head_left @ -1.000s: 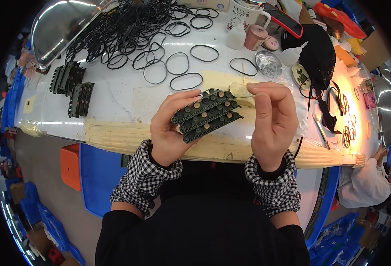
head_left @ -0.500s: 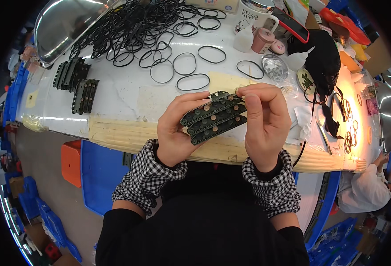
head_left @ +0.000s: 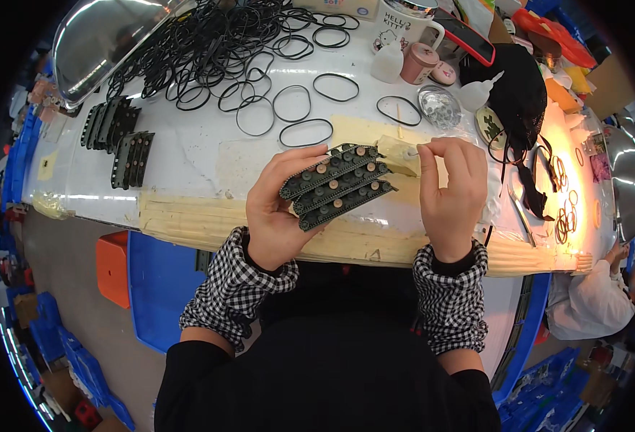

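Observation:
My left hand (head_left: 267,205) is wrapped round a stack of dark green studded strips (head_left: 337,189), tilted up to the right above the table's front edge. Copper-coloured and dark round studs dot the strips, and a fine ridged trim lines their edges. To the right of the strips, apart from them, my right hand (head_left: 455,194) pinches thumb and forefinger together. Something small and pale shows at those fingertips, too small to name. More studded dark strips (head_left: 131,160) lie on the table at the left. Several black elastic loops (head_left: 306,133) rest beyond my hands.
A tangled heap of black loops (head_left: 202,50) covers the far table beside a shiny metal cover (head_left: 94,43). At the far right stand a mug (head_left: 398,29), squeeze bottles (head_left: 388,63) and a phone (head_left: 468,39). Tweezers (head_left: 522,216) lie right, under a warm light. Another person's sleeve (head_left: 591,306) shows.
My right hand has drawn away from the strips to the right, its fingertips still pinched. The strips and my left hand have shifted slightly left.

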